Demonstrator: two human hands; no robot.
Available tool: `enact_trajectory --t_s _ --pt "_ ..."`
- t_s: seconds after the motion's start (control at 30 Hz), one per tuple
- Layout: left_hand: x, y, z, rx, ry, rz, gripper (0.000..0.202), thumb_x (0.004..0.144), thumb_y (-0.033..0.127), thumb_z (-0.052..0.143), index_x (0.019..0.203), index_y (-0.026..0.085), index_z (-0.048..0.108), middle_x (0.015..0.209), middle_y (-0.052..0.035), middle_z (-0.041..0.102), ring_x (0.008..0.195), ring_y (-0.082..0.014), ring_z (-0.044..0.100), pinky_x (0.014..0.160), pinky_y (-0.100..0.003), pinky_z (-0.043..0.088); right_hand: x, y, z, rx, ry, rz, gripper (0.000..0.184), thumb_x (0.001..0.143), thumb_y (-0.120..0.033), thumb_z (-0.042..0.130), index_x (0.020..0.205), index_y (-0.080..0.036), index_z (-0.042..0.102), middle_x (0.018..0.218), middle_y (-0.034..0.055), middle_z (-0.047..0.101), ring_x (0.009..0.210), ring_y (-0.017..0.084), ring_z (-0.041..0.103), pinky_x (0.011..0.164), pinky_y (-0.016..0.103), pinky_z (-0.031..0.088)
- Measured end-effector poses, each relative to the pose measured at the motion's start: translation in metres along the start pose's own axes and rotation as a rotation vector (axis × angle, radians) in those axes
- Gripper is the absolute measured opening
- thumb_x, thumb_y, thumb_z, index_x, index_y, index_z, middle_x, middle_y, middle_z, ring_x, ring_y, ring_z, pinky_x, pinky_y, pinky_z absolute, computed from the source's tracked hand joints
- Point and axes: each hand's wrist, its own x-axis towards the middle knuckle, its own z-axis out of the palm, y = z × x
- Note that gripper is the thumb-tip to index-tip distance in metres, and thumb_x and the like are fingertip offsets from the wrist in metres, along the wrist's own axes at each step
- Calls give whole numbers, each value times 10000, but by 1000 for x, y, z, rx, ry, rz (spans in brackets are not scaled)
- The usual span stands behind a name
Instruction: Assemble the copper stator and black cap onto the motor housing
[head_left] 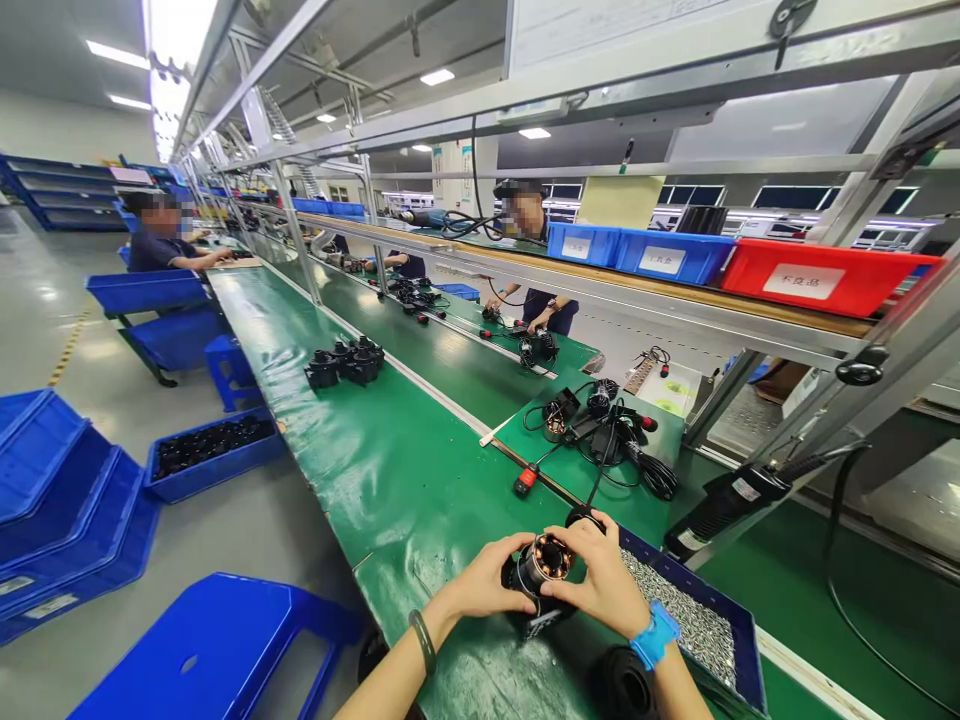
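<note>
A small motor part with copper windings point(546, 562) sits in a black housing low on the green belt point(390, 470), right in front of me. My left hand point(486, 582) grips its left side with curled fingers. My right hand point(600, 578), with a blue wristband, wraps over its right side and top. Both hands hold the part just above the belt.
A blue tray of small screws point(694, 625) lies right of my hands, a black power screwdriver point(724, 505) beyond it. Wired black parts point(607, 430) and a cluster of black housings point(345, 362) rest on the belt. Other people work further along. Blue bins and stools stand left.
</note>
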Motion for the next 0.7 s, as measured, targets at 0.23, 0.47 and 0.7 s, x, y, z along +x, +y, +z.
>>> enact_trajectory --t_s 0.23,0.47,0.7 --pt "-11 -2 0 -49 -81 35 876 762 407 755 1529 221 374 1581 -113 413 1454 -320 387 1234 -499 248 -2 2 -3 -9 -26 3 569 679 -479 878 1164 -275 662 939 19 680 944 237 619 1115 614 223" --pt "-21 4 31 -53 74 -32 1193 572 352 872 1558 163 227 1613 -185 310 1473 -375 320 1237 -512 231 0 -2 -2 -25 -22 25 533 681 -442 883 1127 -235 676 900 33 678 922 240 612 1101 609 239" --pt "-14 18 24 -185 23 43 927 555 239 796 1398 204 412 1361 -104 586 1246 -312 547 1107 -432 402 5 -3 -17 -4 -147 -50 516 702 -492 838 1158 -313 675 962 10 717 986 248 620 1141 619 195"
